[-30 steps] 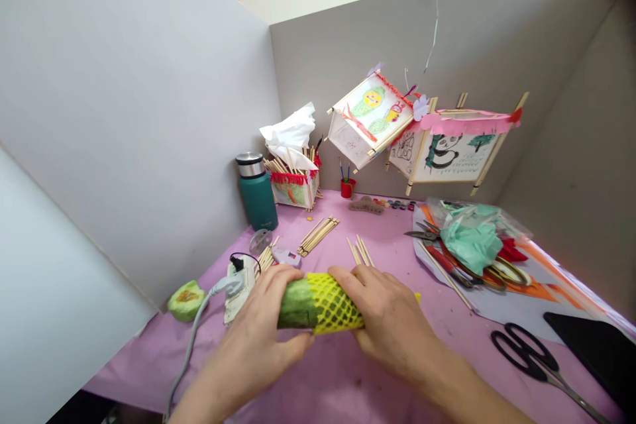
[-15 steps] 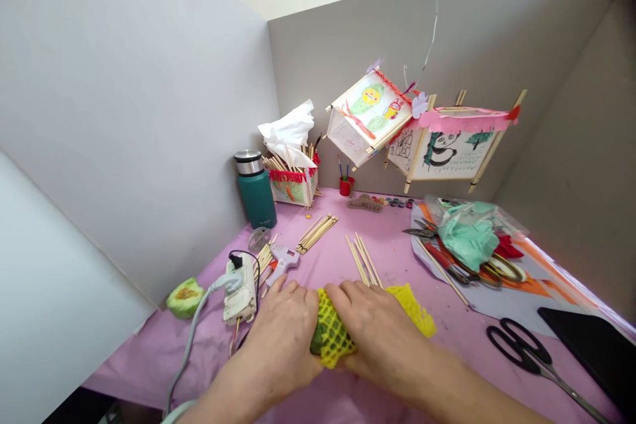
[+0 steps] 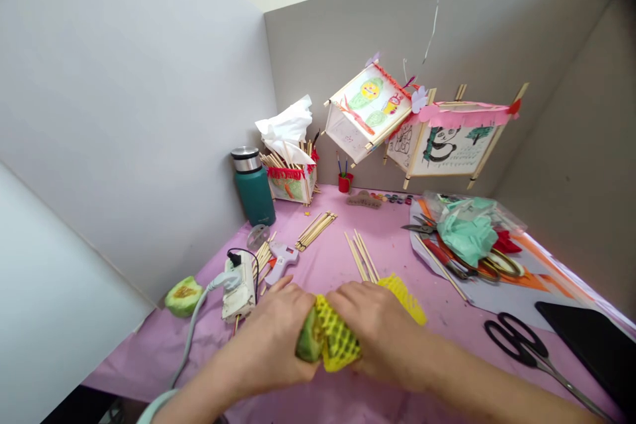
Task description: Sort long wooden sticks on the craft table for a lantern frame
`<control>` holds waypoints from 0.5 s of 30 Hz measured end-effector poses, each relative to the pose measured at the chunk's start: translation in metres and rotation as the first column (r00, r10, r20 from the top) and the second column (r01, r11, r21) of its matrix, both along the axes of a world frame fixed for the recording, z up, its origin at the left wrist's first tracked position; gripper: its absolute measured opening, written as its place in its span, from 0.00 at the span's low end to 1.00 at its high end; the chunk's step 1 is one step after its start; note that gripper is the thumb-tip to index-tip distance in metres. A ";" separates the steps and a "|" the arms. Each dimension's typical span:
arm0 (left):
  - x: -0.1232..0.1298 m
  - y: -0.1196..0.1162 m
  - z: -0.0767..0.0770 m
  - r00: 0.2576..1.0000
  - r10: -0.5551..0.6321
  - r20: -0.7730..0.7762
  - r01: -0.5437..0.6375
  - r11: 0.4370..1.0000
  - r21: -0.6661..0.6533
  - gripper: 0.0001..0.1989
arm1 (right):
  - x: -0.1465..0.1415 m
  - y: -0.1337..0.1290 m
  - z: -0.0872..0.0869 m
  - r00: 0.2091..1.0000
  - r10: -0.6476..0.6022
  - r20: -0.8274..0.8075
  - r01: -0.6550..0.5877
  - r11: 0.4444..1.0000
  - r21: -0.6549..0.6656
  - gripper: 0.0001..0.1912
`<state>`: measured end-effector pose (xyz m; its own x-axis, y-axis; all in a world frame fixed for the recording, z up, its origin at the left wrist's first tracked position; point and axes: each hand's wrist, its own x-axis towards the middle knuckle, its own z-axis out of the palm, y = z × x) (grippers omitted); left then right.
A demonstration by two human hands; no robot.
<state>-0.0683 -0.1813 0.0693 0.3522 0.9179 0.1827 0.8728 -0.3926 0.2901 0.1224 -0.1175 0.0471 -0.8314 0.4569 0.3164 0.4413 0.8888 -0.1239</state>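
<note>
Near the front edge of the purple-covered table, my left hand (image 3: 275, 328) is wrapped round a green melon piece (image 3: 309, 339), whose cut, yellowish inside shows at its right end. My right hand (image 3: 380, 328) grips yellow foam netting (image 3: 340, 338), with dark green showing through its mesh. Piece and netting meet between my hands. A loose end of the netting sticks out behind my right hand. Another cut green melon piece (image 3: 183, 296) lies at the table's left edge.
A power strip (image 3: 239, 286) and glue gun (image 3: 282, 262) lie left of centre. Behind stand a green bottle (image 3: 255, 189) and a decorated stick box (image 3: 293, 184). Wooden sticks (image 3: 361, 255) lie mid-table. Scissors (image 3: 539, 354) and a black tablet-like slab (image 3: 586, 351) are at right; paper lanterns (image 3: 457, 146) hang behind.
The netting has shifted right off the left end of the green piece. More of that piece now shows, and a gap with its yellowish inside has appeared.
</note>
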 end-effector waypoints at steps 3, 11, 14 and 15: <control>-0.009 -0.004 0.011 0.987 -0.007 0.159 0.012 0.999 -0.031 0.20 | 0.008 0.006 0.004 0.996 0.026 -0.089 -0.034 0.995 -0.095 0.19; -0.036 -0.036 0.004 0.730 0.279 0.624 -0.222 0.960 -0.169 0.26 | -0.025 0.032 0.039 0.984 0.078 -0.161 -0.087 0.995 -0.047 0.25; -0.065 -0.066 -0.024 0.362 0.442 0.821 -0.344 0.882 -0.323 0.27 | -0.064 0.046 0.057 0.970 0.164 -0.177 -0.165 0.986 0.008 0.25; -0.077 -0.078 -0.035 0.240 0.466 0.852 -0.349 0.860 -0.373 0.27 | -0.080 0.050 0.062 0.963 0.203 -0.178 -0.199 0.979 0.039 0.26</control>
